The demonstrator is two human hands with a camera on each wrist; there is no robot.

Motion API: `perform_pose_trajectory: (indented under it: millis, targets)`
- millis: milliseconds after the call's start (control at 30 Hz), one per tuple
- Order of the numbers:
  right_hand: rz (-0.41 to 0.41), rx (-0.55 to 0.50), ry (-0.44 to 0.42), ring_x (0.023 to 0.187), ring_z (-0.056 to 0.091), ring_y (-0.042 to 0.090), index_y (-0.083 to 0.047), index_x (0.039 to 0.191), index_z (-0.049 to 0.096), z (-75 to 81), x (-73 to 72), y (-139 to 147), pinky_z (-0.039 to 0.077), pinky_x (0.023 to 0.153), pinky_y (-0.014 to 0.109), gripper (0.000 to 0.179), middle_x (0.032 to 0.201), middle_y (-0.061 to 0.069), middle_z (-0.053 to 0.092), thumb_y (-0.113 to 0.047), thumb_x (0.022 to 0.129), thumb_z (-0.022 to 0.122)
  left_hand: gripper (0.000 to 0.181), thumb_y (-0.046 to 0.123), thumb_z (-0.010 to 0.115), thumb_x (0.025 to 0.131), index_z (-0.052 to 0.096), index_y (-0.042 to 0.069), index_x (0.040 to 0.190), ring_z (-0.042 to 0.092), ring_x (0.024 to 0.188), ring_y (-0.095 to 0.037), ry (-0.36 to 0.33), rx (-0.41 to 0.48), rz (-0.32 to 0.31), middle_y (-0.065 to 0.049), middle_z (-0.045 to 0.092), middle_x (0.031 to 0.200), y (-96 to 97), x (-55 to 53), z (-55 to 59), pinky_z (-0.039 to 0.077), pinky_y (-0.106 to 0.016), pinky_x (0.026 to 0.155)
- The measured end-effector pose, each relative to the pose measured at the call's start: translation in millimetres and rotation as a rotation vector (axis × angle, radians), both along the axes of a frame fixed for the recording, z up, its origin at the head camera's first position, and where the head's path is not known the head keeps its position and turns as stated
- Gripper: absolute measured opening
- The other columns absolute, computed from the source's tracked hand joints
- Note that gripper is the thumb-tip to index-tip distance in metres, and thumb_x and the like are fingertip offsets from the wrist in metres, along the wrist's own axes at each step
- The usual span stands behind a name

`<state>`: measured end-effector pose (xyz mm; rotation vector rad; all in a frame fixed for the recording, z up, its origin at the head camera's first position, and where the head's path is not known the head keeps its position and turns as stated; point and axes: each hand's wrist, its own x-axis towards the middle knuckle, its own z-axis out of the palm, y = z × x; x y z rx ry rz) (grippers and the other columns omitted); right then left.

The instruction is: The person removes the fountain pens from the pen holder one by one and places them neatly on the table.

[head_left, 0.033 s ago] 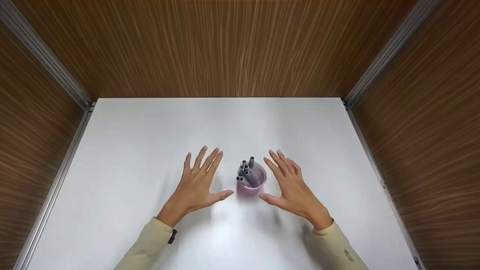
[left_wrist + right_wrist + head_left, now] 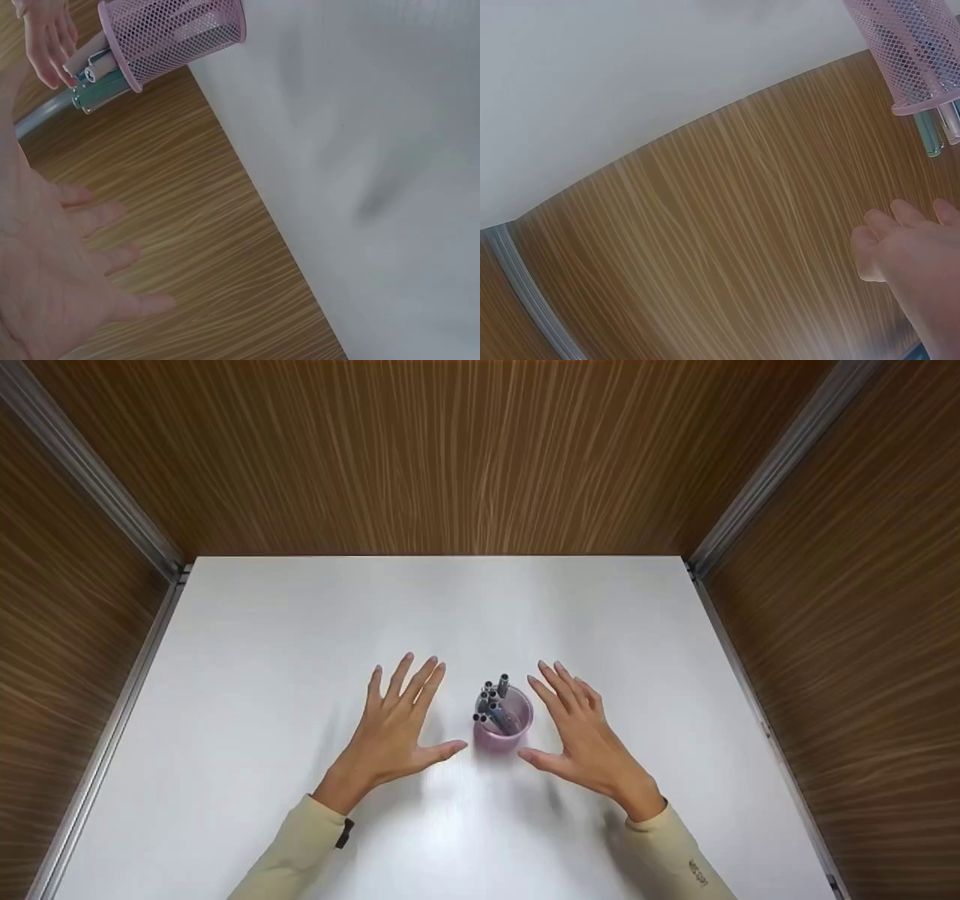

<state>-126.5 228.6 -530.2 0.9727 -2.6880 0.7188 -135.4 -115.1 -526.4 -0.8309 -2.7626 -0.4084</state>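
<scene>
Hardly anything has moved since the earlier frame: our hands and the cup keep the same places, with no shift that we can make out. Our left hand (image 2: 390, 735), left of center in the head view, has its fingers straight and fanned wide, with nothing in them. Our right hand (image 2: 585, 739), right of center, also holds nothing, its fingers spread a little less, slightly bent. Between them, just below the middle of the frame, the pink mesh cup (image 2: 499, 742) stands upright on the white table (image 2: 300, 615), and both thumbs point in at its lower edge, the left just beside it; whether the right one touches, we cannot tell. Pens (image 2: 493, 706) crowd the cup's left side and stick out above the rim, so its weight probably sits that way. To handle it well, we judge it best to steady the cup low with one hand and pinch a single pen by its top with the other, drawing it straight up so its neighbors don't snag or tip the cup.
</scene>
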Motion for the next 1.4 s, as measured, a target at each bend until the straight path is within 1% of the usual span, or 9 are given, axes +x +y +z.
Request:
perform_pose_trajectory:
  millis: [200, 333, 400, 500, 633, 733, 867, 1200, 1400]
  targets:
    - [-0.012, 0.004, -0.019, 0.165, 0.013, 0.037, -0.017, 0.174, 0.026, 0.5, 5.4, 5.8, 0.015, 0.125, 0.062, 0.102, 0.18, 0.012, 0.02, -0.064, 0.097, 0.072, 0.11, 0.083, 0.054, 0.096, 0.032, 0.005, 0.171, 0.021, 0.163, -0.042, -0.033, 0.03, -0.01, -0.012, 0.034, 0.175, 6.3, 4.1, -3.2, 0.016, -0.075, 0.123]
    - [-0.013, -0.019, -0.023, 0.164, 0.018, 0.036, -0.015, 0.174, 0.026, -0.7, 7.1, 6.2, 0.019, 0.123, 0.062, 0.102, 0.179, 0.012, 0.022, -0.064, 0.097, 0.072, 0.104, 0.076, 0.061, 0.097, 0.038, 0.004, 0.168, 0.026, 0.161, -0.041, -0.04, 0.087, -0.04, -0.014, 0.039, 0.172, 9.4, 5.8, -7.8, 0.024, -0.071, 0.122]
    - [-0.017, -0.039, -0.022, 0.162, 0.023, 0.035, -0.014, 0.174, 0.026, -2.8, 7.4, 5.7, 0.026, 0.12, 0.062, 0.103, 0.178, 0.011, 0.024, -0.062, 0.097, 0.074, 0.097, 0.069, 0.068, 0.096, 0.045, 0.004, 0.164, 0.033, 0.158, -0.041, -0.028, 0.14, -0.054, -0.016, 0.045, 0.168, 11.6, 6.2, -12.2, 0.033, -0.068, 0.118]
    - [-0.026, -0.076, -0.025, 0.158, 0.034, 0.033, -0.012, 0.173, 0.028, -7.8, 8.2, 4.5, 0.036, 0.115, 0.062, 0.104, 0.176, 0.009, 0.029, -0.057, 0.094, 0.079, 0.078, 0.052, 0.079, 0.097, 0.058, 0.004, 0.153, 0.049, 0.146, -0.038, 0.006, 0.231, -0.079, -0.016, 0.057, 0.154, 16.3, 8.0, -21.2, 0.048, -0.061, 0.105]
    - [-0.031, -0.134, -0.038, 0.154, 0.042, 0.033, -0.005, 0.17, 0.033, -17.4, 8.9, 1.4, 0.043, 0.114, 0.062, 0.103, 0.171, 0.013, 0.038, -0.045, 0.092, 0.086, 0.053, 0.032, 0.087, 0.094, 0.069, 0.005, 0.137, 0.065, 0.122, -0.031, 0.051, 0.334, -0.112, -0.01, 0.068, 0.13, 23.9, 12.1, -33.9, 0.057, -0.053, 0.092]
    - [-0.028, -0.171, -0.08, 0.154, 0.042, 0.032, -0.003, 0.168, 0.034, -22.1, 7.8, -0.7, 0.041, 0.118, 0.059, 0.101, 0.169, 0.014, 0.042, -0.039, 0.092, 0.088, 0.046, 0.024, 0.091, 0.092, 0.072, 0.005, 0.13, 0.069, 0.112, -0.028, 0.06, 0.417, -0.131, -0.007, 0.071, 0.121, 32.0, 13.6, -40.2, 0.059, -0.048, 0.091]
    - [-0.027, -0.187, -0.148, 0.156, 0.04, 0.029, -0.005, 0.17, 0.031, -25.3, 6.6, -3.3, 0.037, 0.122, 0.055, 0.101, 0.17, 0.012, 0.041, -0.036, 0.093, 0.089, 0.044, 0.015, 0.093, 0.089, 0.073, 0.003, 0.127, 0.071, 0.11, -0.026, 0.045, 0.517, -0.156, -0.008, 0.072, 0.118, 44.1, 13.8, -44.6, 0.059, -0.044, 0.092]
    - [-0.047, -0.182, -0.295, 0.154, 0.041, 0.028, -0.006, 0.17, 0.029, -27.0, 1.9, -11.7, 0.036, 0.122, 0.054, 0.104, 0.17, 0.012, 0.04, -0.034, 0.09, 0.089, 0.037, -0.002, 0.088, 0.089, 0.074, 0.003, 0.123, 0.071, 0.105, -0.021, -0.057, 0.627, -0.151, -0.006, 0.073, 0.11, 61.9, 15.8, -53.9, 0.06, -0.04, 0.09]
    - [-0.029, -0.195, -0.321, 0.151, 0.046, 0.028, -0.01, 0.17, 0.029, -31.3, 0.1, -19.7, 0.04, 0.12, 0.053, 0.105, 0.168, 0.01, 0.042, -0.039, 0.09, 0.091, 0.036, -0.005, 0.086, 0.09, 0.076, 0.004, 0.123, 0.072, 0.102, -0.019, -0.097, 0.674, -0.14, -0.004, 0.075, 0.109, 62.6, 16.7, -56.8, 0.06, -0.038, 0.09]
